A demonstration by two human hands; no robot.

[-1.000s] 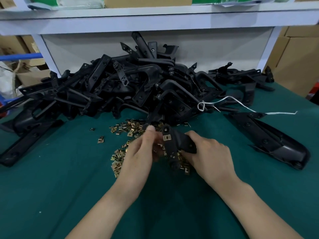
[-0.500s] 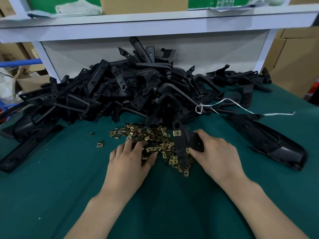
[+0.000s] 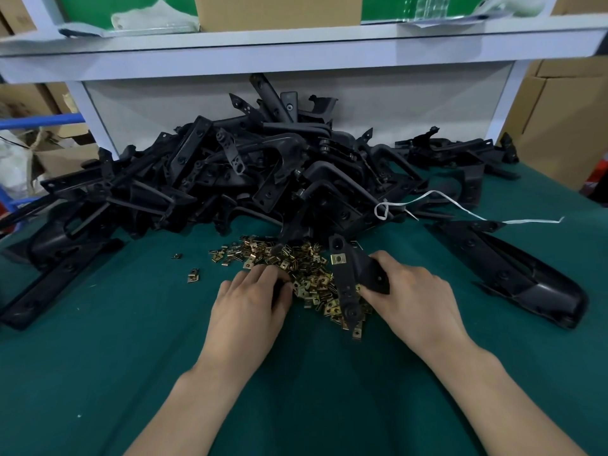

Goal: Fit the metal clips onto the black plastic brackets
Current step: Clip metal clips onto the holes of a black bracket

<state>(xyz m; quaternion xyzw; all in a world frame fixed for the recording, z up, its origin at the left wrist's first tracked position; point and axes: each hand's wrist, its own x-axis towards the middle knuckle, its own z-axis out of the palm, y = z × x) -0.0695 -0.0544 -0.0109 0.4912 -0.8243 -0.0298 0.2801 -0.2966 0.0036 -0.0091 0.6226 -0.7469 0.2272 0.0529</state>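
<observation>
Left hand [image 3: 253, 301], flat a moment ago, is curling into the clips [image 3: 306, 261] — grasp unclear — just left of the bracket [image 3: 346, 286] the right hand [image 3: 411, 297] is gripping, its length pointing away.

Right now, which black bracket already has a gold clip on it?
The bracket in the right hand: a gold clip sits near its top end. The brackets in the big pile behind show no clip that I can see.

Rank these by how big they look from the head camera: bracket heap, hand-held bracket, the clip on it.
Largest: bracket heap.
Then the hand-held bracket.
Smallest: the clip on it.
No near ties.
</observation>
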